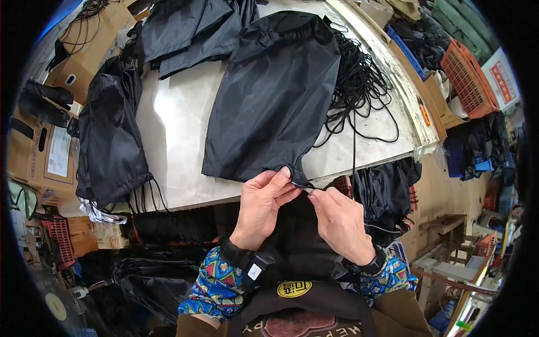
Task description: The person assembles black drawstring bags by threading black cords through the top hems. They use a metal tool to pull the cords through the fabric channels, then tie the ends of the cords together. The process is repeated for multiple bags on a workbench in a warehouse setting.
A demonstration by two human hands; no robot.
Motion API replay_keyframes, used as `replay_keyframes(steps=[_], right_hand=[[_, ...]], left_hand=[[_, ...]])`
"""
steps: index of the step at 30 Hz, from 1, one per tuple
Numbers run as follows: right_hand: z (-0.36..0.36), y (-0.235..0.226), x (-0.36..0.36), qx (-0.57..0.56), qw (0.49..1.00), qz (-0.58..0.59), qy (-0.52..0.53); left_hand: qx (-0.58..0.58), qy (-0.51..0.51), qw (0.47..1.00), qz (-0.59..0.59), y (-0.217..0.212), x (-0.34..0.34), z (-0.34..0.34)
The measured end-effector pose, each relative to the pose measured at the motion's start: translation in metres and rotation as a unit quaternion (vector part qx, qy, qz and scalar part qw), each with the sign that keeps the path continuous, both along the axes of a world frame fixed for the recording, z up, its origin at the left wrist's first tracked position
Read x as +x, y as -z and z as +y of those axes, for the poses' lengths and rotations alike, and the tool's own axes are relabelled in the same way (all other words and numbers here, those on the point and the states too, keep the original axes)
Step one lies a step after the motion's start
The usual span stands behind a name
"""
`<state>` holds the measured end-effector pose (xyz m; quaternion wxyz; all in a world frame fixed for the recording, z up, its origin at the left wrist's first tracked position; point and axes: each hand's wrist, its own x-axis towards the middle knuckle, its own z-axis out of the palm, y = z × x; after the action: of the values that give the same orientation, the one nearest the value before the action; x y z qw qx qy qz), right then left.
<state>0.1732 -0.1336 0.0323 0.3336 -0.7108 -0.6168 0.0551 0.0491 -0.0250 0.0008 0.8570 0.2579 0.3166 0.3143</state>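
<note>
Colours and patterns of the work area, with positions read as on a clock face.
Plain black, faintly glossy, marks the large bag (275, 95) at 12 o'clock and the smaller bag (109, 129) between 9 and 10; the cords (359, 78) between 1 and 2 are also black. The table (185, 118) is pale silver-grey, glaring white at 10. The left sleeve (210, 283) at 7 and right sleeve (396, 275) between 4 and 5 show bright blue, densely patterned in red and yellow. At 6, a yellow badge (294, 288) marks the black apron (331, 300). The basket (466, 78) at 2 is orange-red.
</note>
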Motion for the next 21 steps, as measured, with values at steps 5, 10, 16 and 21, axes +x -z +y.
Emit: replay_keyframes(steps=[5, 10, 16, 21], right_hand=[[0.004, 0.003, 0.001, -0.006, 0.997, -0.066, 0.037], [0.007, 0.003, 0.002, -0.005, 0.998, -0.064, 0.023], [0.009, 0.005, 0.004, -0.011, 1.000, 0.008, -0.014], [0.018, 0.009, 0.007, -0.007, 0.985, 0.152, -0.080]], left_hand=[[0.003, -0.007, 1.000, 0.015, -0.001, 0.002, -0.002], [0.032, -0.015, 0.999, 0.038, -0.001, 0.002, -0.003], [0.129, 0.013, 0.985, 0.110, 0.002, -0.001, -0.006], [0.147, 0.008, 0.984, 0.099, 0.007, -0.005, -0.009]])
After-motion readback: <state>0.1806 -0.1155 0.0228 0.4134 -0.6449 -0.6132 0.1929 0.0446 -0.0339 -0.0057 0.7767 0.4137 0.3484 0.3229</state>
